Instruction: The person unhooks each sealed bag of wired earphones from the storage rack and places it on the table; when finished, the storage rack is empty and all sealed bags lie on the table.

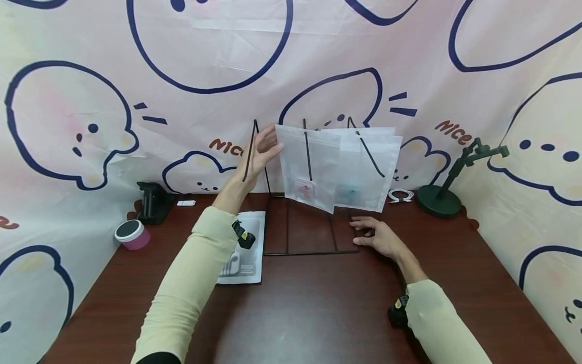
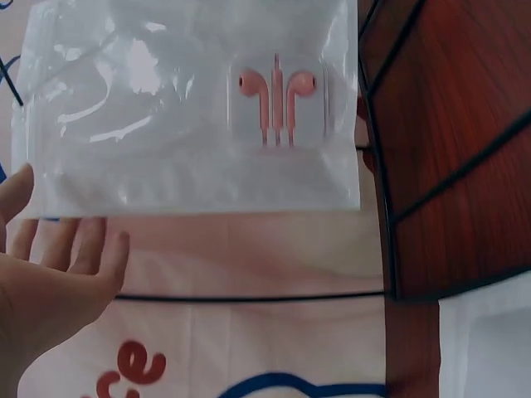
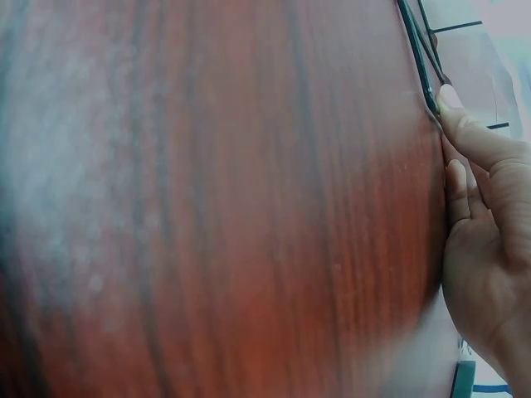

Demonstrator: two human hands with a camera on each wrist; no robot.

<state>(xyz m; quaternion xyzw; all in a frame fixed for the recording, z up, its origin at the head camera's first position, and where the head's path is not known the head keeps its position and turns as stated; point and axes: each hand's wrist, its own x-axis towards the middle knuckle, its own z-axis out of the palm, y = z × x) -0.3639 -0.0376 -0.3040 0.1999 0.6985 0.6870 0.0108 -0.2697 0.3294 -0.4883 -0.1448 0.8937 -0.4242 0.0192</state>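
Observation:
A black wire display rack (image 1: 287, 227) stands on the table, with clear-front white pouches hanging from its prongs. My left hand (image 1: 259, 154) is raised at the left edge of a pouch of pink earphones (image 1: 305, 188), its fingers spread and loosely bent. In the left wrist view, the hand (image 2: 58, 286) lies beside the corner of that earphone pouch (image 2: 166, 157), not visibly gripping it. To the right hangs another pouch (image 1: 364, 172) with a bluish item low inside. Low down, my right hand (image 1: 377, 237) holds the rack's base near its front right corner; in the right wrist view, the thumb (image 3: 465, 128) meets the wire.
Left of the rack, a flat white package (image 1: 247, 270) lies partly under my left forearm. Further left are a pink jar (image 1: 133, 235), a black stand (image 1: 154, 202) and a small white item (image 1: 186, 203). A coiled white cable (image 1: 400, 195) and a green stand (image 1: 438, 201) sit back right.

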